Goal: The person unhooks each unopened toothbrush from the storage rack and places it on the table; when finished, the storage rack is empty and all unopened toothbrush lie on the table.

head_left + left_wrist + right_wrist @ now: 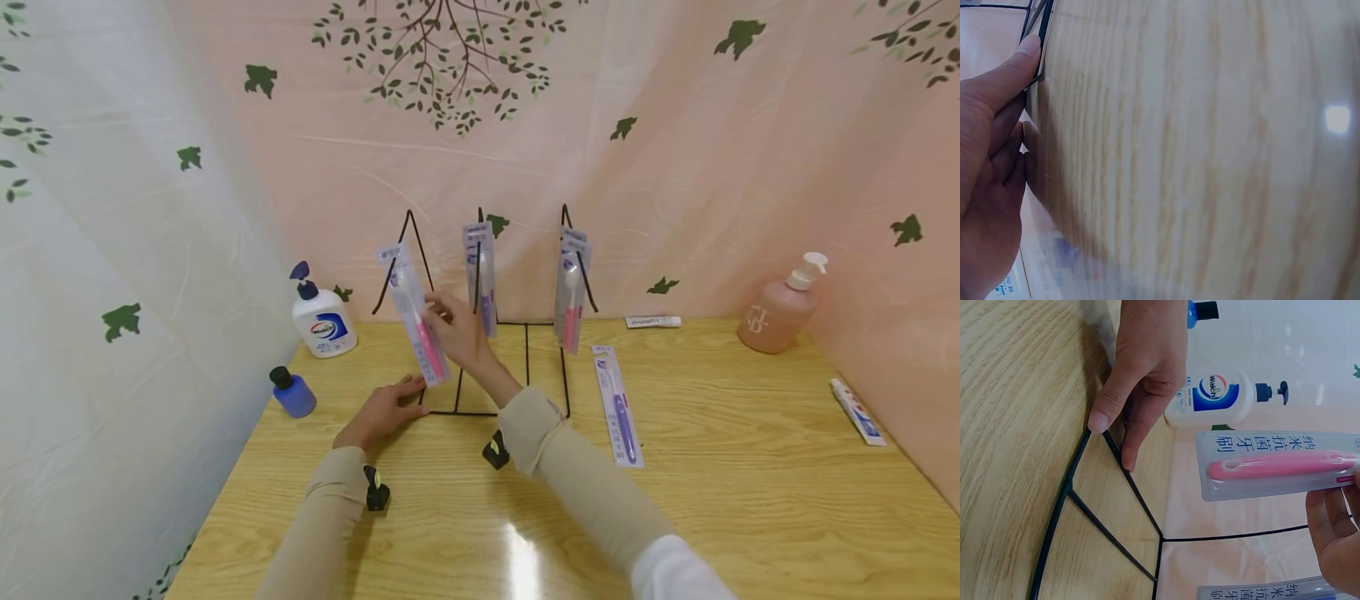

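A black wire rack (527, 367) stands on the wooden table (735, 483) with three packaged toothbrushes on its hooks. My right hand (452, 327) pinches the left pack, a pink toothbrush pack (417, 321), which hangs tilted at the left hook; the right wrist view shows the pink toothbrush pack (1272, 465) with my right hand's fingertips (1334, 532) at its end. My left hand (382, 410) lies flat on the table, and its straight fingers press the rack's base wire (1088, 453). A purple toothbrush pack (480, 279) hangs in the middle, another pink one (572, 292) on the right.
A further purple toothbrush pack (618, 406) lies flat right of the rack. A white pump bottle (324, 321) and a small blue bottle (292, 393) stand at the left, a pink pump bottle (780, 310) at the back right. Toothpaste tubes (653, 321) (858, 412) lie near the curtain walls.
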`<state>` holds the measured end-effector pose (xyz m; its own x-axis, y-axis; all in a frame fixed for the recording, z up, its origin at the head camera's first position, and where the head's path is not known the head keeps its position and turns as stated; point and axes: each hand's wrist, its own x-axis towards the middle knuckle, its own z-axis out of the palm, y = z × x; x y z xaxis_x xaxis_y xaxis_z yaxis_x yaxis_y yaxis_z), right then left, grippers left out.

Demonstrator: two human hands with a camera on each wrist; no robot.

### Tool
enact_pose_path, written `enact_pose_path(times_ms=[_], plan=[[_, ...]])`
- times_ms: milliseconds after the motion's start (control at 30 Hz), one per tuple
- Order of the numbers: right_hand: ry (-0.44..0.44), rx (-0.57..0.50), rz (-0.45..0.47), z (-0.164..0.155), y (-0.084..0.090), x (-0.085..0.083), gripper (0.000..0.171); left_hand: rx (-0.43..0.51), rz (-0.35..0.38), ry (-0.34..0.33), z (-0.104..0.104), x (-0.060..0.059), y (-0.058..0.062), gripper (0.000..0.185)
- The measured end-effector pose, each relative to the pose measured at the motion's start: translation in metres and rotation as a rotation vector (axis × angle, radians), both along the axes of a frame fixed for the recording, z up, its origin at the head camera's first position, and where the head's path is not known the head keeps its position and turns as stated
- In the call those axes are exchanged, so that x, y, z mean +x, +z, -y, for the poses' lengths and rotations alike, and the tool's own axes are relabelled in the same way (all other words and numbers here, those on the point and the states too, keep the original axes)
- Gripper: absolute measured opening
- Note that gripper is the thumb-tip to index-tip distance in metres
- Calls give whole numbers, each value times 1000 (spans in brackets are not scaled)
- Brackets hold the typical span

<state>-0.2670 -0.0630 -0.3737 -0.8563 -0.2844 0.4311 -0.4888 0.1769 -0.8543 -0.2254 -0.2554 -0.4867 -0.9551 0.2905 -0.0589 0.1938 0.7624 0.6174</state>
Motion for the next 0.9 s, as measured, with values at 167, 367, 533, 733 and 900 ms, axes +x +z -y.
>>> enact_pose_path(times_ms=[167, 367, 533, 733, 900], plan=[[-7, 36, 10, -3, 1, 8, 29, -2, 6, 8, -1, 0, 2, 59], [11, 71, -4, -7, 0, 16, 29, 2, 21, 16, -2, 1, 3, 58], [31, 89, -27, -11, -1, 21, 30, 13, 25, 14, -2, 2, 2, 59], [58, 90, -36, -14, -3, 26, 29, 15, 31, 21, -2, 3, 3, 60], [68, 101, -29, -17, -4, 32, 28, 13, 34, 26, -2, 3, 3, 58]])
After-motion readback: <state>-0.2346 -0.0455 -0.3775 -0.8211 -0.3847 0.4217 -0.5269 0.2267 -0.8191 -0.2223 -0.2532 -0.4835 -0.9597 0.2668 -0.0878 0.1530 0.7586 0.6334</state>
